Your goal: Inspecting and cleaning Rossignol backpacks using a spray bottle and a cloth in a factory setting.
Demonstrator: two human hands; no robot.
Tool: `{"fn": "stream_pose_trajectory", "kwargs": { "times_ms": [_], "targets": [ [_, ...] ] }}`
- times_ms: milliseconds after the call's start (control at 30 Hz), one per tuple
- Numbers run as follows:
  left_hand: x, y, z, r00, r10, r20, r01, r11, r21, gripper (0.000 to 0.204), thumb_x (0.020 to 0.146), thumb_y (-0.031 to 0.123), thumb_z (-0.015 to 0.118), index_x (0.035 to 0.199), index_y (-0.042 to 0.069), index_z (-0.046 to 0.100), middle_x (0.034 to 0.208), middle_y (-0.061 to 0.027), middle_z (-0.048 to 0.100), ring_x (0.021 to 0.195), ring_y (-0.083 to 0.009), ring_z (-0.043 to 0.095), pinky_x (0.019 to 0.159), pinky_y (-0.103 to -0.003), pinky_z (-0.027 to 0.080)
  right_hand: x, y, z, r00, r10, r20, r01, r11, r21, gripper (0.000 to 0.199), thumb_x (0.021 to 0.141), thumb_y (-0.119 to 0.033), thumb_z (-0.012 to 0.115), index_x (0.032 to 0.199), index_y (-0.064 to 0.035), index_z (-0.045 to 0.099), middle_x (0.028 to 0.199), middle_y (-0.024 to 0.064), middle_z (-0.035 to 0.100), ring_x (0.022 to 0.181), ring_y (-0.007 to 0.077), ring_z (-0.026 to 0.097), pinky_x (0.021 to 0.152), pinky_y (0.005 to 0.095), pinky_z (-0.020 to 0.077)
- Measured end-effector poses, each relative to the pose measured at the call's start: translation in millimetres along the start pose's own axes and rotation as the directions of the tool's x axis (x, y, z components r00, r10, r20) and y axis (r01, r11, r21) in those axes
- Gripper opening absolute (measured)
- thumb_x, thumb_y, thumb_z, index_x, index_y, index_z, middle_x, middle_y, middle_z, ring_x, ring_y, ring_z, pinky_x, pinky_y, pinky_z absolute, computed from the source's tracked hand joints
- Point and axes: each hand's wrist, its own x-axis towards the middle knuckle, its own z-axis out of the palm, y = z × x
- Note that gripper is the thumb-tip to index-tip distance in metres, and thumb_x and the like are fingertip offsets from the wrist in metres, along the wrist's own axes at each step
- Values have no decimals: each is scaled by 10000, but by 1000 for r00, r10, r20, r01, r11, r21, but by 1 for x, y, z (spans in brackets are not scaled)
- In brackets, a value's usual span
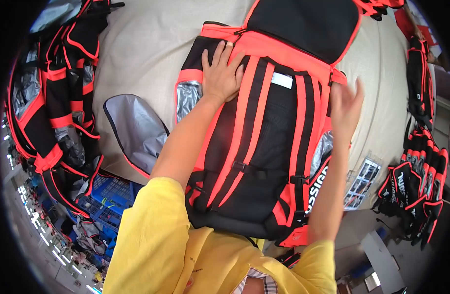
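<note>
A black backpack [271,132] with bright orange-red trim lies across the table in front of me, its shoulder straps [248,130] facing up. The top flap [303,27] is folded back at the far end, and a small white label [282,80] shows between the straps. My left hand [221,73] rests on the upper left part of the bag, fingers spread, holding nothing. Beside the bag's right upper edge is my right hand [346,105], raised and a little blurred, with its fingers stretched out and apart. Silvery side panels [189,99] show along the bag's sides.
A grey-lined loose piece [136,127] lies left of the bag on the beige table cover [136,63]. Similar bags [56,103] are heaped at the far left above blue crates [109,201]. More bags [416,181] hang at the right, near a printed picture sheet [364,181].
</note>
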Motion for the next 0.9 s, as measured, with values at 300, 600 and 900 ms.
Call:
{"fn": "stream_pose_trajectory", "kwargs": {
  "times_ms": [300, 600, 900],
  "targets": [
    [12, 7, -29, 966, -224, 129, 257, 878, -404, 498, 1040, 315, 533, 1439, 21, 577, 1545, -213, 517, 1516, -376, 395, 1260, -614, 201, -273, -63, -86, 968, 186, 170, -91, 887, -452, 828, 914, -166, 820, 1579, 44, 372, 1356, 308, 582, 1246, 479, 591, 1068, 489, 474],
    [-201, 114, -237, 703, 70, 708, 130, 966, -224, 1060, 817, 367, 851, 1656, 58, 281, 1071, -222, 503, 709, -360, 662, 592, -467, 580, -208, -109, -75, 991, -135, -5, 115, 860, -497, 659, 881, -55, 786, 1494, -41, 545, 1313, 254, 588, 1189, 442, 613, 981, 465, 533],
    [-33, 62, -199, 927, -313, 206, 343, 488, -803, 580, 1039, 184, 571, 1519, -87, 391, 1293, -339, 625, 1102, -474, 686, 949, -499, 564, -98, -61, 4, 820, 526, 223, -550, 619, 561, 555, 1118, -419, 507, 1515, -32, 479, 1314, 199, 708, 1069, 332, 761, 743, 396, 635]
  ]
}}
